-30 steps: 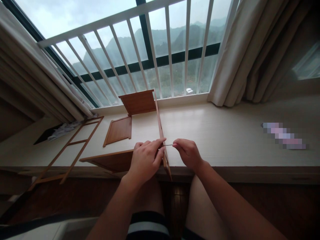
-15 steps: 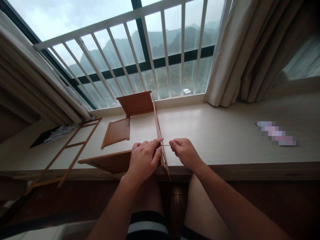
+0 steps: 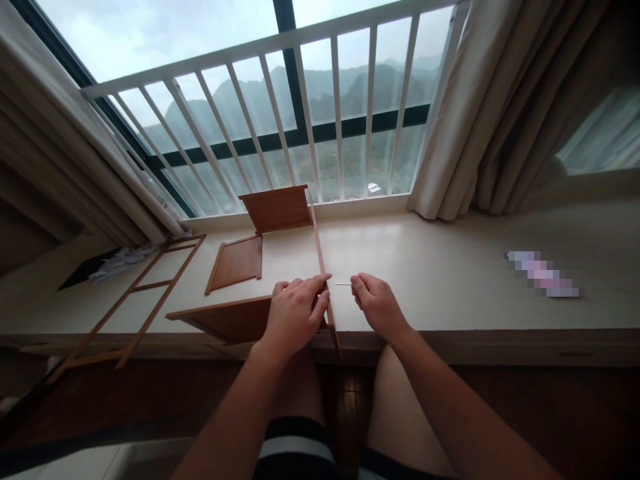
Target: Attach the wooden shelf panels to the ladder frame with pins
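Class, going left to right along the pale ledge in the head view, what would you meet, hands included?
Ladder-like wooden frame → small flat wooden panel → left hand → thin rod → right hand → pixelated pinkish item.

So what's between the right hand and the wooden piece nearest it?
In the head view, a thin rod, pinched by the right hand, stops short of the wooden piece.

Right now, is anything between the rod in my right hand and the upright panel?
Nothing visible stands in the gap between the rod, pinched in your right hand, and the panel. Your left hand is close by, at the panel's edge.
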`<state>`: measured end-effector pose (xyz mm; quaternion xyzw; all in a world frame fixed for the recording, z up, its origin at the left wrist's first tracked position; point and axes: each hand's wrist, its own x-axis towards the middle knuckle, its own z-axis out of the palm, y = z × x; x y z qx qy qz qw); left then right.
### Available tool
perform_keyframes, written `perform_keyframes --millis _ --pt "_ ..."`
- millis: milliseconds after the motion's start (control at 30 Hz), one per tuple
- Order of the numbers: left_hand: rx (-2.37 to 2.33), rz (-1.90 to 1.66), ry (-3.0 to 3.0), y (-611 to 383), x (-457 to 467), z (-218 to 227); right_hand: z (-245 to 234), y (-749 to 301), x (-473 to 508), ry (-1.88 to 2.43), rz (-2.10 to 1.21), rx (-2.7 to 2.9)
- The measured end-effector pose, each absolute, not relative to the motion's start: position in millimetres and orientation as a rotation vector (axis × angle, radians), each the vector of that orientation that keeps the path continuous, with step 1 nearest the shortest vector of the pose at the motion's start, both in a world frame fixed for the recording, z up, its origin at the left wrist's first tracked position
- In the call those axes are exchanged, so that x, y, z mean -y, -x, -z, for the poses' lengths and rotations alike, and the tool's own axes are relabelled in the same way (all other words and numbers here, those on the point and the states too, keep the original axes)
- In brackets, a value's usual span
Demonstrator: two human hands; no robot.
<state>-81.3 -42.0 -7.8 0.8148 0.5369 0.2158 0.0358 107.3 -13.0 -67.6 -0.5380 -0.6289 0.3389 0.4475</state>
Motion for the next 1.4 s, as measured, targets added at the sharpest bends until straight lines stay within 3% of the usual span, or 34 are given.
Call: perform_keyframes --millis 200,300,467,600,1033,1400 --pt "-1.428 -1.571 -2.141 95 73 32 156 -101 41 1.3 -1.113 1.291" --pt "-1.407 -1.74 -1.657 96 96 74 196 -98 57 1.288 -1.236 1.018" --pt "-1.286 -1.533 -0.486 94 112 163 226 -106 65 1.34 -1.233 0.931" --pt "-1.096 -1.421 -0.098 100 100 204 231 -108 61 1.407 -1.265 1.029" --pt "-0.875 -1.492 0.056 127 86 224 232 -74 90 1.26 -1.404 1.384" --pt "-0.789 -1.226 -0.099 106 93 234 235 -61 86 1.387 -1.109 1.609"
